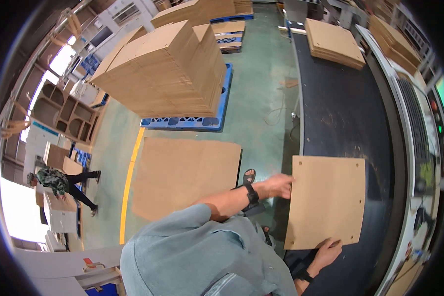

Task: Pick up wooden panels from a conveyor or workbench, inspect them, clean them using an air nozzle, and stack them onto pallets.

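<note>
We see a flat brown board (326, 200) lying on the dark belt (345, 113) of a long machine bench, close to the near end of it. The board is roughly square, with small holes near its corners, and it sits slightly skewed to the belt's edge.

Our left hand (279, 185) rests against the board's left edge near the upper corner, fingers (287, 181) extended and close together, touching the edge rather than wrapped around it. A dark watch band circles that wrist. Our right hand (327, 251) is at the board's lower edge near its right part; the fingertips curl up onto the edge, pinching the board from below, while the thumb side is hidden under the board, so we cannot tell how firmly it grips.

Farther along the belt, well apart from our board, lies a stack of similar boards (334, 43). To the right of the belt runs a pale machine rail (413, 123) with a small green screen near the rim.

On the green floor to our left lies a large cardboard sheet (182, 175), and beyond it a tall pile of brown sheets (165, 69) stands on a blue pallet (187, 122). A yellow line (129, 187) runs along the floor beside the sheet. At the far left another person (59, 185) in a patterned top bends over a white box.
</note>
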A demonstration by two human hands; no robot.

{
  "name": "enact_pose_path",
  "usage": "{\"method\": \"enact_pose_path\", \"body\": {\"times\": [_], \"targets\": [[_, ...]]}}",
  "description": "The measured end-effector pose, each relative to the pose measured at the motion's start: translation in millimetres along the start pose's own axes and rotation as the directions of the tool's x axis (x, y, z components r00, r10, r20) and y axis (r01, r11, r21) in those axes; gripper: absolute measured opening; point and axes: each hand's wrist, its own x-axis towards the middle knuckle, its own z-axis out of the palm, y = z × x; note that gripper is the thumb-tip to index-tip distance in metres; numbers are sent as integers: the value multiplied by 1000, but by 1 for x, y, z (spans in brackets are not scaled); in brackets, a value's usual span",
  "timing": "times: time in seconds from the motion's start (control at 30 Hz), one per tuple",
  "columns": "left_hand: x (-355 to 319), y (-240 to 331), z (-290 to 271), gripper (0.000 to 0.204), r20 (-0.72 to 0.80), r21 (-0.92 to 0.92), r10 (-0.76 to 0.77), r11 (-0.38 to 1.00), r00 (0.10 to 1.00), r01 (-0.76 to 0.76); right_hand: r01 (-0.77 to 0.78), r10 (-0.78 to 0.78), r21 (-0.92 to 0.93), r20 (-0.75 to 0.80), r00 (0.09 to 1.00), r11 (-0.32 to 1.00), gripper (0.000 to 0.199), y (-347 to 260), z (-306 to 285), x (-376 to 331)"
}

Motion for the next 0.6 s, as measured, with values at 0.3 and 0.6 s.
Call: {"method": "enact_pose_path", "body": {"times": [0.3, 0.6], "targets": [[36, 123, -32, 18, 31, 194, 102, 975, 994, -106, -663, 387, 748, 625, 678, -47, 32, -83, 47, 63], [65, 335, -55, 26, 193, 345, 131, 919, 973, -192, -386, 234, 828, 503, 832, -407, 48, -305, 68, 99]]}}
